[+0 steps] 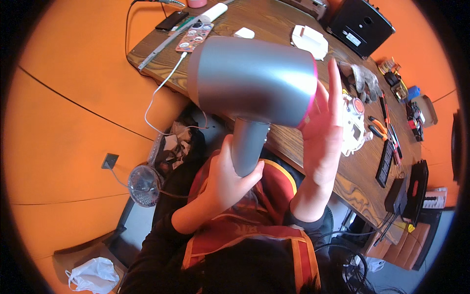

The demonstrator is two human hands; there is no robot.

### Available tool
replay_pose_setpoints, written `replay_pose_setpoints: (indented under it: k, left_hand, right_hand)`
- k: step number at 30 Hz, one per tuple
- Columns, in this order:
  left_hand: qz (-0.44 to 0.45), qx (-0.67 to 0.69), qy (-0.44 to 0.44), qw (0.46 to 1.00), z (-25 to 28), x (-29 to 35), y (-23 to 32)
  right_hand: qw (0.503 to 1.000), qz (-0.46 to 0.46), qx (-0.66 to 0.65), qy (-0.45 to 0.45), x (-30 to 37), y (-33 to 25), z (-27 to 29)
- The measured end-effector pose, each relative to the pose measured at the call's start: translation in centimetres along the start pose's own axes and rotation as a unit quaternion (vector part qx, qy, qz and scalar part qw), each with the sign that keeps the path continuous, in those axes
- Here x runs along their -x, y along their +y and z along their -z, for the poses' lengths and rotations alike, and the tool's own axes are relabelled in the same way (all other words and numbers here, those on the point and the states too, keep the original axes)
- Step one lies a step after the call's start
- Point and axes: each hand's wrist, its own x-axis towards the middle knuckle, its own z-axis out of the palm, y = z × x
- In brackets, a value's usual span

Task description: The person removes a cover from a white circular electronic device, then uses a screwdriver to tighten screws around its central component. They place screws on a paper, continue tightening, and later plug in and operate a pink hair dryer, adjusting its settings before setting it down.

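A large grey hair dryer (254, 78) with a pink ring at its right end is held up in front of me, over the near side of the table. My left hand (223, 181) is wrapped round its upright handle from below. My right hand (323, 132) is raised at the pink-ringed end, its fingers stretched out and apart. Part of those fingers lies behind or against the rim; whether they press on it I cannot tell. Just beyond my right hand, a white plastic housing (353, 122) with a round reddish piece rests on the table.
On the wooden table (357, 191) lie grey gloves (364, 81), orange-handled pliers (377, 127) and a black strip (385, 164). Farther back are a white moulded piece (309, 41), a black box (361, 27) and a phone (196, 36) with a white cable. A small fan (143, 186) stands at left.
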Motion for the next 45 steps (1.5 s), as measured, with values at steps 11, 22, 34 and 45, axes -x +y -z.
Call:
replay_pose_setpoints:
  k: [11, 22, 34, 45]
  left_hand:
    - [-0.028, -0.008, -0.043, 0.999, 0.3, 0.2, 0.2]
    - [-0.036, -0.020, -0.036, 0.999, 0.2, 0.4, -1.2]
    - [-0.159, -0.049, -0.081, 0.983, 0.9, -0.6, -6.1]
    - [-0.108, -0.066, -0.121, 0.985, 0.6, -1.0, -6.4]
  right_hand:
    - [0.992, 0.121, -0.042, -0.013, -0.5, -0.5, 0.0]
    - [0.995, 0.083, 0.053, -0.029, 0.0, -1.0, 0.7]
    - [0.968, 0.197, 0.028, -0.155, 0.0, -2.2, 0.9]
    - [0.968, 0.189, 0.039, -0.159, 0.5, -2.6, 0.5]
